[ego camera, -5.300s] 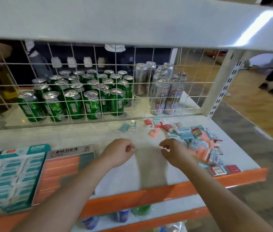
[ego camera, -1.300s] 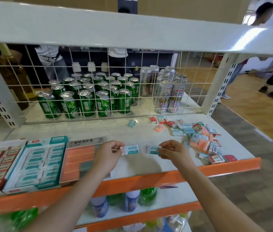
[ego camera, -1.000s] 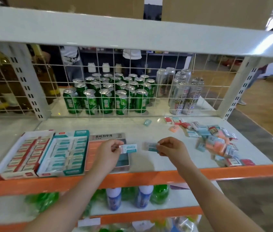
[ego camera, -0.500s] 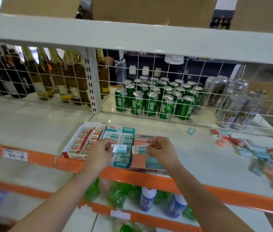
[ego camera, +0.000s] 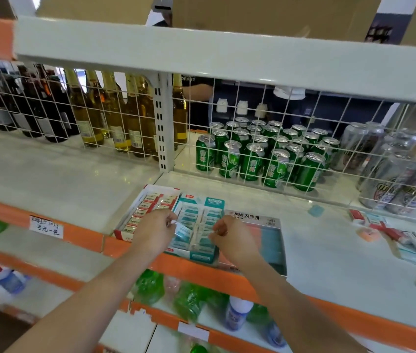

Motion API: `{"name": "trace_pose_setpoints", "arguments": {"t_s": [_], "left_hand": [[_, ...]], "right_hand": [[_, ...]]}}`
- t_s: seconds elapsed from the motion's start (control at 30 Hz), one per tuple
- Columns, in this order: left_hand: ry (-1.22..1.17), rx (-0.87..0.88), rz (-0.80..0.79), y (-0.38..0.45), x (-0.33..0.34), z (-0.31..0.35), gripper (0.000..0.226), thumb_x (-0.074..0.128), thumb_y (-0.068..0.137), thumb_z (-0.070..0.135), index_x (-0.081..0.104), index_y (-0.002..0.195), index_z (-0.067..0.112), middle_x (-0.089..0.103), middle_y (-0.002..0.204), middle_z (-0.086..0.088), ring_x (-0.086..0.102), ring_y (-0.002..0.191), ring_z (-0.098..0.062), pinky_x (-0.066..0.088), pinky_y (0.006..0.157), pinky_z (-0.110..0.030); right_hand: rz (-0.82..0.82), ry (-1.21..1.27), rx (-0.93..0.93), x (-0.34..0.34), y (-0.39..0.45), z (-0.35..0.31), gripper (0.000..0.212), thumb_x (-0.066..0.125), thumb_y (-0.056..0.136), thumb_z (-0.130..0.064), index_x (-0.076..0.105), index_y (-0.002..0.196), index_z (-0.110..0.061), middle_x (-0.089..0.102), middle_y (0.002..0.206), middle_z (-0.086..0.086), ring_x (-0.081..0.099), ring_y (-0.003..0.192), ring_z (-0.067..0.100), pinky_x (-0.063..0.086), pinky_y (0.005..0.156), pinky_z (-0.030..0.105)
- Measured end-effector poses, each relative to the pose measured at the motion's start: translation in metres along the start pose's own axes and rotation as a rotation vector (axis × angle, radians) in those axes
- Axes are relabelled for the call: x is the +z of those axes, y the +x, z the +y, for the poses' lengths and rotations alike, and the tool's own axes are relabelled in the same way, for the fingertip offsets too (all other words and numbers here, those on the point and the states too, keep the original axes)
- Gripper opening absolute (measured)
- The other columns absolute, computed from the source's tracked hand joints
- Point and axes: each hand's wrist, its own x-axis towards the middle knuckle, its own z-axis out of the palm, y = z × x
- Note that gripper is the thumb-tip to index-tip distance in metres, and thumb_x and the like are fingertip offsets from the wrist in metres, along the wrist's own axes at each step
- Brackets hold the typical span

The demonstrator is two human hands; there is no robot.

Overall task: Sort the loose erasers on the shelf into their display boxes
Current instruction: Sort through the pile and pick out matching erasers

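- Store shelf [ego camera: 329, 263], white top, orange lip; cans behind wire.
- Teal-wrapped eraser [ego camera: 183, 229] pinched in left hand [ego camera: 154, 231], long axis across teal display box [ego camera: 198, 226], directly below.
- Right hand [ego camera: 232, 240] pinches another; barely visible.
- Loose pile [ego camera: 405, 245] far right.

Both hands hover over the teal cardboard display box [ego camera: 203, 256] of erasers: the left hand [ego camera: 153, 231] pinches a teal-and-white wrapped eraser [ego camera: 183, 230]; the right hand [ego camera: 232, 239] pinches something small, too blurred to identify. Loose erasers [ego camera: 405, 240] lie far right on the white shelf [ego camera: 329, 263].

Teal-and-white display box [ego camera: 201, 256], red-and-white box [ego camera: 122, 231], green cans [ego camera: 252, 161]
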Motion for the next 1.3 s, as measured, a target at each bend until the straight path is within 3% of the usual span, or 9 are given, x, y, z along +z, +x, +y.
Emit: {"name": "trace_pose_setpoints", "arguments": {"t_s": [0.2,0.37,0.57,0.87,1.07,1.3], "left_hand": [[0.163,0.106,-0.093,0.009,-0.006,-0.003,0.027,0.056,0.09,0.016,0.063,0.117,0.015,0.059,0.123,-0.003,0.056,0.108,-0.017,0.043,0.088,-0.026],[0.294,0.228,-0.293,0.02,-0.013,-0.005,0.025,0.057,0.091,0.021,0.066,0.114,0.016,0.062,0.122,0.001,0.057,0.109,-0.014,0.044,0.092,-0.026],[0.447,0.275,-0.429,0.029,-0.008,-0.005,0.041,0.06,0.088,0.028,0.056,0.127,0.019,0.058,0.128,-0.001,0.054,0.113,-0.018,0.045,0.093,-0.031],[0.508,0.365,-0.416,0.031,-0.003,-0.005,0.029,0.058,0.089,0.029,0.065,0.115,0.018,0.062,0.115,-0.001,0.057,0.104,-0.018,0.039,0.077,-0.025],[0.519,0.372,-0.4,0.03,-0.003,-0.002,0.033,0.058,0.089,0.029,0.061,0.12,0.02,0.062,0.12,0.001,0.057,0.107,-0.017,0.045,0.088,-0.031],[0.433,0.329,-0.396,0.028,-0.004,0.006,0.035,0.053,0.091,0.03,0.056,0.126,0.023,0.056,0.127,0.002,0.053,0.111,-0.016,0.045,0.091,-0.03]], "right_hand": [[-0.044,-0.237,-0.125,-0.009,0.006,-0.001,0.024,0.063,0.086,-0.015,0.061,0.11,-0.015,0.057,0.119,-0.001,0.051,0.091,0.006,0.039,0.063,0.007],[-0.167,-0.455,-0.246,-0.012,0.013,-0.009,0.025,0.063,0.086,-0.018,0.063,0.11,-0.013,0.056,0.118,0.003,0.054,0.103,0.016,0.045,0.084,0.022],[-0.231,-0.545,-0.298,-0.001,0.024,-0.012,0.042,0.067,0.082,-0.021,0.055,0.122,-0.014,0.054,0.122,0.006,0.053,0.107,0.02,0.045,0.088,0.028],[-0.265,-0.637,-0.377,0.0,0.035,-0.009,0.028,0.06,0.087,-0.019,0.061,0.114,-0.013,0.054,0.121,0.005,0.052,0.11,0.021,0.044,0.094,0.031],[-0.268,-0.668,-0.411,-0.001,0.039,-0.008,0.028,0.059,0.086,-0.019,0.061,0.112,-0.012,0.056,0.119,0.006,0.054,0.108,0.022,0.045,0.091,0.031],[-0.161,-0.5,-0.357,-0.018,0.035,0.001,0.027,0.056,0.089,-0.018,0.06,0.116,-0.013,0.056,0.118,0.005,0.053,0.107,0.02,0.041,0.089,0.027]]}}
